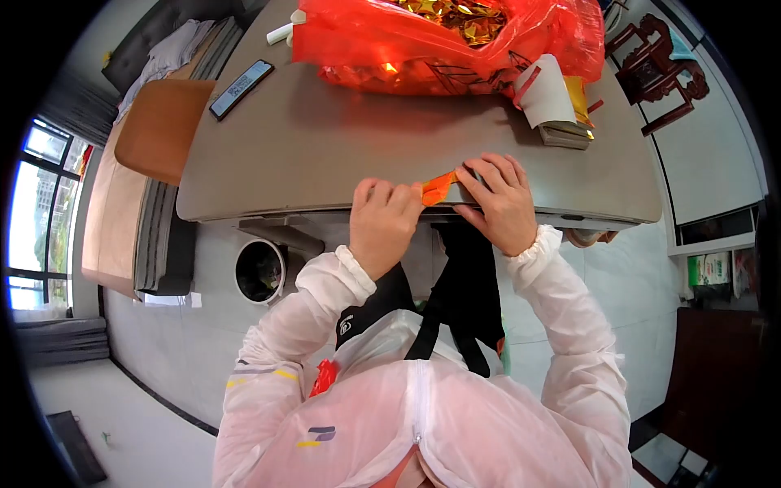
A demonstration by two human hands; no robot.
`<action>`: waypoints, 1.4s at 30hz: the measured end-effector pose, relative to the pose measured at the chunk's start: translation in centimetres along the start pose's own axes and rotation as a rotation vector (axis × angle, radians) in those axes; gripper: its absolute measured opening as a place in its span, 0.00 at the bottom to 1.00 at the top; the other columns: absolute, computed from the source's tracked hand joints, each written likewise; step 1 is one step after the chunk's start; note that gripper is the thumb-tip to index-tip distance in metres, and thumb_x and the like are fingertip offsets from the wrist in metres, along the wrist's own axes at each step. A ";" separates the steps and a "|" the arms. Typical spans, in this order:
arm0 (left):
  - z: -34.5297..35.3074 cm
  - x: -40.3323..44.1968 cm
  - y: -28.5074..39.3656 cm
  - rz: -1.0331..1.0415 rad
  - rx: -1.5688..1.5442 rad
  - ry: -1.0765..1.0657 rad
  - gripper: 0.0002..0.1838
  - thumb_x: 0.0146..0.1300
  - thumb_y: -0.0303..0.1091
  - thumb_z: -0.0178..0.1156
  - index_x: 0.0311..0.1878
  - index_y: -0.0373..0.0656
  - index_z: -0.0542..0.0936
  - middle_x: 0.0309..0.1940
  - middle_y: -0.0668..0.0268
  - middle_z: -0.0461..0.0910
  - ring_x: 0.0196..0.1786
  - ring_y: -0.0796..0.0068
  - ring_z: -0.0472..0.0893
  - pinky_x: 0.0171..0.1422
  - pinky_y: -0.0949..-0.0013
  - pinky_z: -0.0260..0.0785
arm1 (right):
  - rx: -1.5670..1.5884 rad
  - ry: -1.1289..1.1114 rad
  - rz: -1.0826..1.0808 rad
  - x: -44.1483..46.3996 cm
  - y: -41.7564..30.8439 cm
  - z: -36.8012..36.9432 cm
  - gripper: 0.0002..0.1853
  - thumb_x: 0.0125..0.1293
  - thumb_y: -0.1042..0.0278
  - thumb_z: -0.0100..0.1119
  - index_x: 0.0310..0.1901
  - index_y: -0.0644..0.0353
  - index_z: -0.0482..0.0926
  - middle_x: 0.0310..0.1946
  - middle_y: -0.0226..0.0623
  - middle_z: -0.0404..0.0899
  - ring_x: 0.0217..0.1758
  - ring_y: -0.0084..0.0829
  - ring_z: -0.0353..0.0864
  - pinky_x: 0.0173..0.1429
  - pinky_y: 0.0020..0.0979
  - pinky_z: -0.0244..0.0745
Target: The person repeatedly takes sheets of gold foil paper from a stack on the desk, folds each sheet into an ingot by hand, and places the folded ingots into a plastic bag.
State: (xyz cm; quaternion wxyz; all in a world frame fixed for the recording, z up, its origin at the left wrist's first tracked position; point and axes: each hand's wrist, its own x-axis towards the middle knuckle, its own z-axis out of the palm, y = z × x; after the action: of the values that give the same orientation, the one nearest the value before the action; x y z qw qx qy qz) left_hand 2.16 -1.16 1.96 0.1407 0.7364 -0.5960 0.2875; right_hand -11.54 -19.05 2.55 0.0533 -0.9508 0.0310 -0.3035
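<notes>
A small folded orange piece (439,188) is stretched between my two hands over the front edge of the grey-brown table (325,154). My left hand (386,225) has its fingers curled and closed on the left end of the piece. At the other end, my right hand (500,205) pinches with thumb and index finger, the other fingers bent above the tabletop. Farther back lies a red plastic bag (439,61) with shiny gold foil (468,18) inside. Beside it, a white paper roll (543,91) rests on a stack of paper (565,135).
A phone (242,89) lies at the table's back left, near a brown chair (161,130). Below the table's left side stands a waste bin (260,271). A carved wooden chair (659,69) is at the far right.
</notes>
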 end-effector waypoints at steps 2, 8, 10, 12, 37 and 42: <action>-0.2 0.1 -0.2 -0.106 -0.215 0.067 0.12 0.58 0.35 0.67 0.43 0.41 0.84 0.31 0.67 0.74 0.38 0.70 0.75 0.53 0.63 0.65 | 0.053 0.055 0.026 0.2 -0.5 -0.4 0.27 0.49 0.66 0.74 0.53 0.57 0.79 0.52 0.37 0.76 0.60 0.42 0.73 0.65 0.45 0.68; -2.0 0.1 0.7 -0.792 -1.332 -0.241 0.12 0.72 0.35 0.58 0.35 0.38 0.80 0.27 0.71 0.73 0.31 0.81 0.69 0.39 0.77 0.61 | 1.150 0.052 0.711 -1.4 -3.7 -1.6 0.13 0.66 0.76 0.61 0.52 0.65 0.80 0.45 0.35 0.82 0.47 0.27 0.81 0.55 0.25 0.72; -1.9 0.1 1.5 -0.840 -1.551 -0.274 0.15 0.75 0.38 0.54 0.34 0.38 0.79 0.27 0.74 0.73 0.30 0.85 0.68 0.37 0.79 0.61 | 1.430 -0.067 0.695 -1.7 -4.4 -1.5 0.11 0.71 0.76 0.57 0.52 0.69 0.79 0.45 0.32 0.83 0.48 0.22 0.80 0.54 0.23 0.73; -1.9 0.3 1.9 -0.868 -1.646 -0.309 0.14 0.75 0.38 0.54 0.35 0.38 0.78 0.26 0.74 0.73 0.30 0.85 0.68 0.37 0.79 0.61 | 1.479 -0.074 0.740 -1.6 -4.7 -1.7 0.11 0.71 0.75 0.57 0.51 0.68 0.79 0.41 0.31 0.83 0.45 0.20 0.80 0.52 0.23 0.73; -1.4 0.0 2.0 -0.886 -1.686 -0.439 0.13 0.75 0.39 0.54 0.39 0.39 0.78 0.26 0.74 0.73 0.29 0.84 0.69 0.37 0.78 0.63 | 1.465 -0.101 0.801 -2.3 -4.5 -1.1 0.10 0.70 0.69 0.60 0.48 0.66 0.81 0.38 0.33 0.85 0.40 0.21 0.81 0.45 0.23 0.75; -0.8 -0.3 1.8 -0.975 -1.906 -0.471 0.12 0.75 0.39 0.54 0.41 0.40 0.78 0.26 0.72 0.74 0.29 0.84 0.70 0.35 0.81 0.61 | 1.493 -0.112 0.792 -2.2 -4.5 -1.3 0.11 0.71 0.69 0.59 0.49 0.66 0.81 0.38 0.34 0.84 0.40 0.21 0.81 0.46 0.24 0.75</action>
State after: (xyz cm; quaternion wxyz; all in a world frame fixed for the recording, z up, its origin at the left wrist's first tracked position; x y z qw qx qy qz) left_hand 0.17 -0.98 2.19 0.6338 0.5184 -0.2303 -0.5258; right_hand -13.92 -14.50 2.88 0.7711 -0.5987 0.1504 -0.1558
